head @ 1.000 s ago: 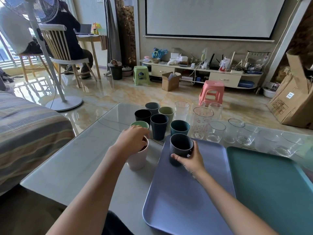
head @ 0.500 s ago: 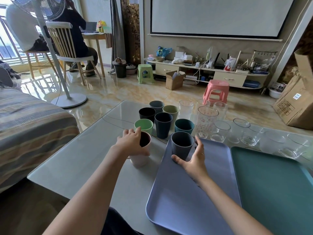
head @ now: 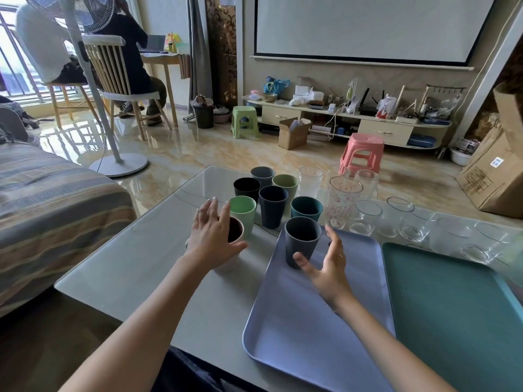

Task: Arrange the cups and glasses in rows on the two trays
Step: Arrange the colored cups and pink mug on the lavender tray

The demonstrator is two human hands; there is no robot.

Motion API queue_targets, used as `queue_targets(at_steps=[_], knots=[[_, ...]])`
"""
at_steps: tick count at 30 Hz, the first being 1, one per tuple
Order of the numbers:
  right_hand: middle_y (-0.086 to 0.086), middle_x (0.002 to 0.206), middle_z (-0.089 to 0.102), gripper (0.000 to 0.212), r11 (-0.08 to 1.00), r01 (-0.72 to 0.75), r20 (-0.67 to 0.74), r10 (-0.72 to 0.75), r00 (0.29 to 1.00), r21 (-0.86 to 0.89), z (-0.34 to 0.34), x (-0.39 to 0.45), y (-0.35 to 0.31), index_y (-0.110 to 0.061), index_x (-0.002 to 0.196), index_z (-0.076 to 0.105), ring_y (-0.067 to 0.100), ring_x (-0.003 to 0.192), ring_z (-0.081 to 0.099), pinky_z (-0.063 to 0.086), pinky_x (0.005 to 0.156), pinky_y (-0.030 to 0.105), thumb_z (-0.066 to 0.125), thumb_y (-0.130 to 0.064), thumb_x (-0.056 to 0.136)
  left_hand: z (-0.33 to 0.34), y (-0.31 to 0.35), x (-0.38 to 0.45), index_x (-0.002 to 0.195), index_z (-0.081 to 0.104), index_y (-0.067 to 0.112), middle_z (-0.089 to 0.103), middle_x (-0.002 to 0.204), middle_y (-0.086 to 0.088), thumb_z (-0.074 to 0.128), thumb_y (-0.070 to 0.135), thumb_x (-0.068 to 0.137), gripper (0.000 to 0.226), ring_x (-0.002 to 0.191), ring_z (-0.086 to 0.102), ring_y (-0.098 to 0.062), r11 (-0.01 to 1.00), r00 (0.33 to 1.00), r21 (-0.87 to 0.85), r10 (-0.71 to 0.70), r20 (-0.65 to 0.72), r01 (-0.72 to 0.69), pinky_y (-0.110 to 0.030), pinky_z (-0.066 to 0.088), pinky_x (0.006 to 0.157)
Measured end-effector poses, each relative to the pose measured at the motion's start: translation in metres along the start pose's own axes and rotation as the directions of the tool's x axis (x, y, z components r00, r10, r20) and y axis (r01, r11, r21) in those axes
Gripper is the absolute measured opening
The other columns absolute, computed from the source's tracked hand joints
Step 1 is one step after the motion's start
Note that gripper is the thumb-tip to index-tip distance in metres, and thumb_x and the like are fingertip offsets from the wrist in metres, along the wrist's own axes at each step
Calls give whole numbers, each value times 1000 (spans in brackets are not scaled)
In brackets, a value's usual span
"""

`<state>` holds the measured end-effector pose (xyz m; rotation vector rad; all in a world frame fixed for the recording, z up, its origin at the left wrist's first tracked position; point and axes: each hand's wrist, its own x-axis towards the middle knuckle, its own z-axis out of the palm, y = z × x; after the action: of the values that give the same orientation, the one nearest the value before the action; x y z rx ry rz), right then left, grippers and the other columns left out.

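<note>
One grey cup point(head: 302, 241) stands at the lilac tray's point(head: 317, 321) 11 o'clock corner; the teal tray point(head: 452, 321) holds nothing. Other cups point(head: 273, 205) and glasses point(head: 368, 219) wait at 12. Left hand point(head: 210, 236) and right hand point(head: 329, 267) are spread open, gripping nothing.

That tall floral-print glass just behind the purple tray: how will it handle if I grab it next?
The floral glass looks clear, smooth and thin-walled, so probably slippery and breakable. It stands taller than the stemless glasses beside it, so it may tip if nudged near the rim. With neighbours crowding it, a grip around the middle seems safest.
</note>
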<state>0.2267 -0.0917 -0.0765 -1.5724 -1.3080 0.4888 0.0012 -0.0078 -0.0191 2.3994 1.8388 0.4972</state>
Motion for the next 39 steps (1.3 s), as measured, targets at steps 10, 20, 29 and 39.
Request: queue_targets(at_steps=[10,20,29,39], knots=[[-8,95,57,24,884,447,-135,-464,876,-141,-7,18,-53,-14,106,53,21,92,57,47,84,34,42,-30,91,86,36,-60,103,48,12,63,109,-11,40,40,92,32,102,59,-35,996,969,-68,-41,242,59,-34,38,70],[6,124,52,35,714,428,523,-101,846,-554,73,121,-93,-22,120,51,29,109,54,49,86,43,61,-20,87,113,26,-48,90,64,18,63,96,-2,31,48,75,47,102,53,-22,989,990,-131,-57,131,74,-29,23,71],[14,109,57,19,613,502,546,-135,827,-609,103,132,-64,-8,101,61,35,98,57,50,82,45,45,-4,91,122,22,-50,77,64,17,64,85,1,35,44,74,40,95,52,-19,972,996,-224,-54,70,68,-28,25,72],[13,100,62,22,685,593,342,-486,805,-423,35,110,-81,-7,100,61,31,95,57,50,80,43,51,5,85,119,23,-50,84,66,18,65,88,-2,33,41,74,42,96,53,-23,980,997,-193,-34,67,47,-27,28,73]])
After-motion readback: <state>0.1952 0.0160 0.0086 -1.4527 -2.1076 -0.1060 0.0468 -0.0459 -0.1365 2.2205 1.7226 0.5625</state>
